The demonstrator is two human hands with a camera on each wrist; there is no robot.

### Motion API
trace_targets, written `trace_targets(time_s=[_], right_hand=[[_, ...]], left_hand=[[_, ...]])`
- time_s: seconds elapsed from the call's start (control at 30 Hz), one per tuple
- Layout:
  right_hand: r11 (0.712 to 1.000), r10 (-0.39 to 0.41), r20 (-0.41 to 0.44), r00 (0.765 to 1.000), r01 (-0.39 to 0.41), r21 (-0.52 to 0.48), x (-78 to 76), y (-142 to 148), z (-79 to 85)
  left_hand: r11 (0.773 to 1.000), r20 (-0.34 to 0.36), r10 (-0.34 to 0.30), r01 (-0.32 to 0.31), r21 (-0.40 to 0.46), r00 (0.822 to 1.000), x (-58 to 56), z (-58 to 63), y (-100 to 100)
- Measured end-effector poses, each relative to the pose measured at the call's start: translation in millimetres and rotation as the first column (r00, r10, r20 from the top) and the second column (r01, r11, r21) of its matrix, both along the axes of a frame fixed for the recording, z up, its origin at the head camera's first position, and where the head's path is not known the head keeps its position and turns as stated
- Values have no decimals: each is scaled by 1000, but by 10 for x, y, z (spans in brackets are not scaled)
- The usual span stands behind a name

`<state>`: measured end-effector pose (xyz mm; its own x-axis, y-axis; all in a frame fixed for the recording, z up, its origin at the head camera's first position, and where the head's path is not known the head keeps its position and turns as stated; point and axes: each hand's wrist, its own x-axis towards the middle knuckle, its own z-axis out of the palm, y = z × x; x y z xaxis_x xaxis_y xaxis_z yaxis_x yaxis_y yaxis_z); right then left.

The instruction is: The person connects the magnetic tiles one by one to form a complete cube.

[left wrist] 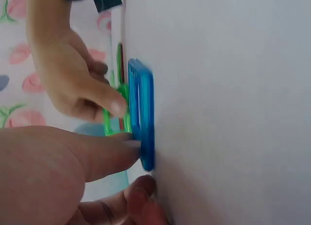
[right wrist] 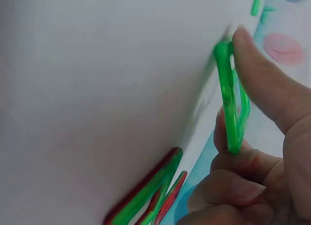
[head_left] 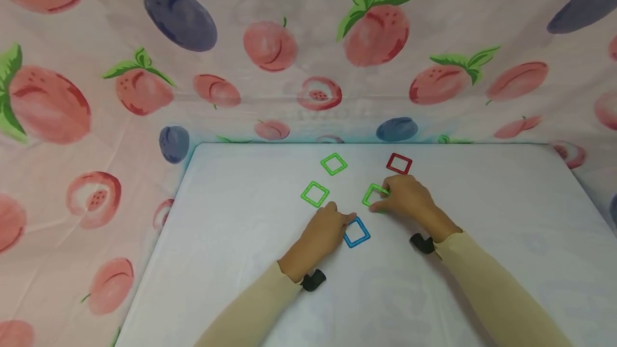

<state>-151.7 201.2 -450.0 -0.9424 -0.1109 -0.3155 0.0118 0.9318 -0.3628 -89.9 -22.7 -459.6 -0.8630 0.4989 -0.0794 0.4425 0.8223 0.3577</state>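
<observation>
My left hand (head_left: pixel 324 232) is at a blue square frame (head_left: pixel 359 242) lying on the white table, its thumb (left wrist: pixel 114 154) against one edge and its curled fingertips close by that end. Up and to the right, my right hand (head_left: pixel 407 195) pinches a green square frame (right wrist: pixel 227 96) between thumb and fingers. That frame is tilted and held off the table in the right wrist view; the fingers cover part of it in the head view. Just beyond the right hand lies a red square frame (head_left: pixel 399 164).
Two more green square frames, a nearer one (head_left: pixel 315 194) and a farther one (head_left: pixel 334 164), lie left of the right hand. Fruit-printed cloth (head_left: pixel 270 90) rises behind the white table (head_left: pixel 231 197) and along its left side. A black band (head_left: pixel 314 280) is at the left wrist.
</observation>
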Motion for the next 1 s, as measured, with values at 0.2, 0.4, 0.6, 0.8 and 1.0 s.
trace_targets(time_s=[0.2,0.4,0.6,0.8,1.0], right_hand=[[977,-6,2,1000,7,-215,-3,125,33],[928,10,181,983,59,-368,37,160,112],[895,35,264,964,87,-438,98,165,101],[871,50,302,952,106,-479,147,144,78],[862,49,327,944,126,-492,190,158,54]], left_hand=[[1000,134,2,1,-27,991,3,70,2],[997,140,0,12,-81,990,59,96,25],[998,186,-25,35,-54,982,12,82,-36],[999,246,-42,40,13,968,-75,76,-120],[999,254,-32,21,44,967,-96,81,-133]])
